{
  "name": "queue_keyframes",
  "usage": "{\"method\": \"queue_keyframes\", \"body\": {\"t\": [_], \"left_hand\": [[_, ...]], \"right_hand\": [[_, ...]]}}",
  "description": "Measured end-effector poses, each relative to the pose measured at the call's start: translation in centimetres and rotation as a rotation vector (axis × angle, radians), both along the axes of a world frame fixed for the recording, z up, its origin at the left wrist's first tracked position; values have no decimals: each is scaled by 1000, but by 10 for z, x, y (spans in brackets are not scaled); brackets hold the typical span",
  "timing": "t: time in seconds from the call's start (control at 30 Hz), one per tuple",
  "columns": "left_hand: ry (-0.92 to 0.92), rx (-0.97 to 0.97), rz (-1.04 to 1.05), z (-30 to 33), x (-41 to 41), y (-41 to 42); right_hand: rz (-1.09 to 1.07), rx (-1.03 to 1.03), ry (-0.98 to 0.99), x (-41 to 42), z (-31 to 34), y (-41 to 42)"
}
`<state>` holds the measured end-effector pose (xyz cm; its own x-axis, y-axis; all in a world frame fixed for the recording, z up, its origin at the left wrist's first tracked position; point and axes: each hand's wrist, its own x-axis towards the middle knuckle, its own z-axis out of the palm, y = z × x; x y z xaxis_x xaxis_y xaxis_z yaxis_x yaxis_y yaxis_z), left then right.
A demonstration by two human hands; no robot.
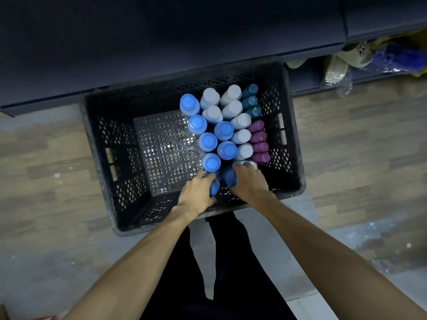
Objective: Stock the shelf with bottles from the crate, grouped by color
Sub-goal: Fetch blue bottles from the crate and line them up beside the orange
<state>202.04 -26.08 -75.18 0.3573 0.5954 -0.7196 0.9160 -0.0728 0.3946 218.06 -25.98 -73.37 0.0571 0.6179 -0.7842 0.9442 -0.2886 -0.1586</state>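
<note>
A black perforated crate (120, 172) stands on the floor below me. Its right half holds upright bottles: several blue-capped (208, 140), several white (240, 136), three teal (250, 101) and several purple (258, 137). My left hand (196, 192) grips a blue bottle (214, 187) at the crate's near side. Right beside it, my right hand (247, 183) grips another blue bottle (228, 176), its fingers also reaching over a white cap (253, 163). The dark shelf (161, 42) runs along the top of the view.
The crate's left half shows bare mesh bottom. A lower shelf at top right holds slippers (346, 58) and blue packaged goods (402, 58). Wood-pattern floor surrounds the crate; my dark-trousered legs stand just behind its near rim.
</note>
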Motion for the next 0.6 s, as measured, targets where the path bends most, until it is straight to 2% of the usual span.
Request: {"method": "queue_keyframes", "body": {"t": [0.23, 0.47, 0.6], "left_hand": [[-68, 89, 158, 48, -40, 2], [90, 408, 54, 136, -81, 34], [-2, 504, 43, 205, -101, 66]], "right_hand": [[-37, 159, 1, -1, 60, 0], [24, 447, -21, -3, 153, 16], [72, 639, 32, -5, 224, 40]]}}
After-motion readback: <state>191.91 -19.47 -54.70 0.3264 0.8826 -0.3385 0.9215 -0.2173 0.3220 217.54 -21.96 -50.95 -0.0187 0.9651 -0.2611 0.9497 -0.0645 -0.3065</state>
